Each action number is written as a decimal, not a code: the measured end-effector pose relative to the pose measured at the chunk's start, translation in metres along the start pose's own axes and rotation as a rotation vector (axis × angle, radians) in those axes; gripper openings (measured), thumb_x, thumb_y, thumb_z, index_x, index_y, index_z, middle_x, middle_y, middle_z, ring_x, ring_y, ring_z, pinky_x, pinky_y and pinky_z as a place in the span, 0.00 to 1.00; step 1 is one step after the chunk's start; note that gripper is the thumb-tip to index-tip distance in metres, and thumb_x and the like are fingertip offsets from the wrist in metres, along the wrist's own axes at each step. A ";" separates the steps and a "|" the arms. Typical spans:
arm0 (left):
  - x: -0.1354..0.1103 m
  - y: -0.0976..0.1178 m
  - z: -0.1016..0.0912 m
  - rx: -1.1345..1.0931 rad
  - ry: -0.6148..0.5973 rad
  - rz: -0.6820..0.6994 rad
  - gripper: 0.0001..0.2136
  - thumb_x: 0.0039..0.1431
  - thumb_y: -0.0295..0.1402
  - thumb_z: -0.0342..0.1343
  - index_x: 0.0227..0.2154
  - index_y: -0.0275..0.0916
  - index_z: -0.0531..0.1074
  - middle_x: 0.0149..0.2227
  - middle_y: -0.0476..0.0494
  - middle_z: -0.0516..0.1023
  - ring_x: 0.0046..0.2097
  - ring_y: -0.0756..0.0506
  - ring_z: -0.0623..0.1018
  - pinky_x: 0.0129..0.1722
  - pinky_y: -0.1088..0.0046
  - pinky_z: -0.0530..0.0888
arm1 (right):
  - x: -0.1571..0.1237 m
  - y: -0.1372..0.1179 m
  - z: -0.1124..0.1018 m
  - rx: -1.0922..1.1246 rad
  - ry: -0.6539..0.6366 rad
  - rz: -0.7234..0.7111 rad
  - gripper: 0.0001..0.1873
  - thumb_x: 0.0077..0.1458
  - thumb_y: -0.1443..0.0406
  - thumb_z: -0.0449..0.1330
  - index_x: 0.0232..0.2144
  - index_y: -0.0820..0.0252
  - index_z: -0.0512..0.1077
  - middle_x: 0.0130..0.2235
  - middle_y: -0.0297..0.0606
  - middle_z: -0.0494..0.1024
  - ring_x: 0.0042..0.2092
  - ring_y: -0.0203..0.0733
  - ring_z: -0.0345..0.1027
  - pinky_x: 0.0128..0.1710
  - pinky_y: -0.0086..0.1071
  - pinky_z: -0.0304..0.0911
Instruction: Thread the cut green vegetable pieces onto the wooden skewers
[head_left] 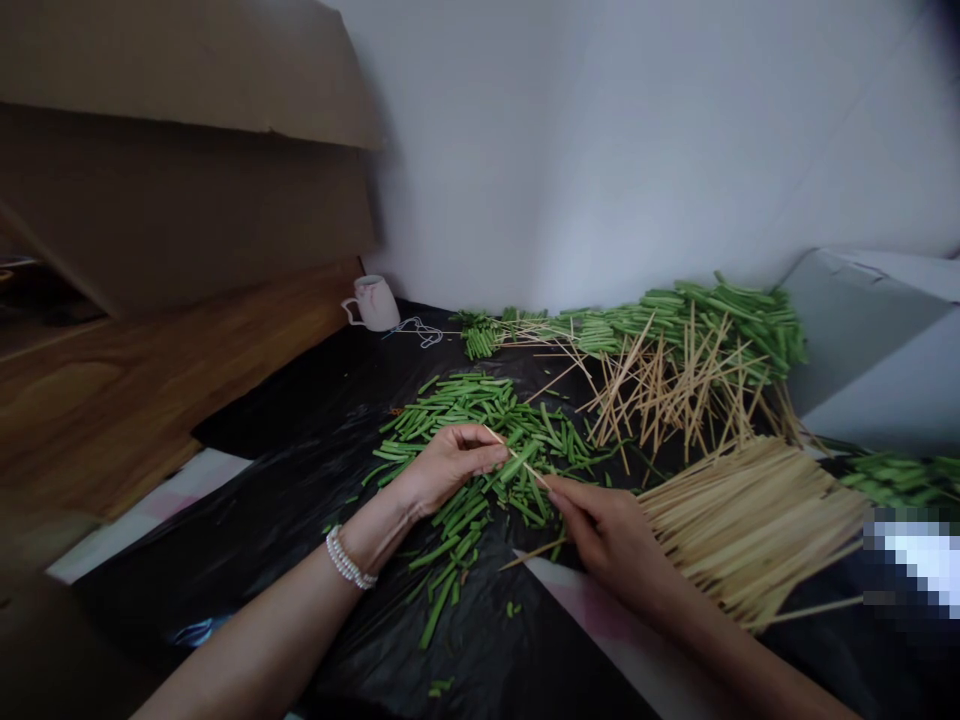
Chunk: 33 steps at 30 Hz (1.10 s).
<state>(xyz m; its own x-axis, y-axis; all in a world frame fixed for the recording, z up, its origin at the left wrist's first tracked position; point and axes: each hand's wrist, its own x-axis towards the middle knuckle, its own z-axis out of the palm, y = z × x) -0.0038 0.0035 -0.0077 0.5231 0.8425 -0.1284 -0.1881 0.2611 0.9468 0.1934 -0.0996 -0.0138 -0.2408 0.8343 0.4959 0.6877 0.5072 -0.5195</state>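
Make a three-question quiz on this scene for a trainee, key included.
1. Fill in the blank: the beaded bracelet is worn on the ____ wrist.
2. True or false: the right hand holds a thin wooden skewer.
3. What lies under the loose cut green stalks around the left hand?
A) a glass tray
B) black plastic sheeting
C) a woven mat

Key: 1. left; 2. true; 3. B
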 end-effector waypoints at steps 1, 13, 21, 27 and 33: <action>0.000 0.000 0.000 0.009 -0.003 0.013 0.10 0.42 0.33 0.70 0.25 0.33 0.78 0.26 0.47 0.77 0.26 0.54 0.72 0.29 0.78 0.66 | 0.001 0.000 0.000 0.049 -0.011 0.020 0.17 0.64 0.67 0.48 0.48 0.56 0.74 0.27 0.31 0.78 0.29 0.33 0.72 0.29 0.24 0.66; -0.003 -0.003 0.008 0.082 -0.025 0.030 0.09 0.42 0.34 0.70 0.25 0.35 0.79 0.23 0.49 0.75 0.25 0.54 0.69 0.27 0.78 0.65 | -0.005 0.006 -0.001 -0.449 0.087 -0.195 0.19 0.58 0.74 0.46 0.47 0.66 0.72 0.28 0.37 0.78 0.26 0.34 0.70 0.27 0.26 0.64; 0.007 0.014 -0.017 0.156 0.242 0.196 0.13 0.47 0.42 0.67 0.27 0.36 0.79 0.30 0.45 0.79 0.30 0.51 0.73 0.34 0.76 0.69 | -0.002 0.022 -0.010 -0.419 0.233 -0.116 0.20 0.60 0.73 0.49 0.52 0.61 0.70 0.42 0.41 0.81 0.36 0.37 0.76 0.38 0.30 0.70; 0.010 0.018 -0.032 0.636 0.246 0.312 0.06 0.50 0.35 0.63 0.29 0.38 0.80 0.30 0.45 0.79 0.33 0.47 0.74 0.34 0.73 0.67 | -0.005 0.026 -0.008 -0.437 0.196 -0.120 0.19 0.60 0.72 0.49 0.51 0.63 0.71 0.39 0.42 0.81 0.35 0.39 0.76 0.40 0.32 0.71; 0.007 0.009 -0.033 1.117 0.131 0.390 0.02 0.47 0.30 0.64 0.26 0.43 0.80 0.31 0.45 0.76 0.36 0.44 0.73 0.41 0.68 0.66 | -0.004 0.024 -0.007 -0.445 0.189 -0.124 0.18 0.61 0.72 0.49 0.50 0.65 0.71 0.39 0.42 0.81 0.34 0.38 0.76 0.39 0.32 0.71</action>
<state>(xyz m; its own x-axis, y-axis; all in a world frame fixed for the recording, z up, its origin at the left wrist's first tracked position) -0.0291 0.0272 -0.0098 0.4902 0.8326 0.2579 0.5468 -0.5241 0.6529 0.2159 -0.0917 -0.0232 -0.2388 0.6989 0.6742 0.8973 0.4242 -0.1220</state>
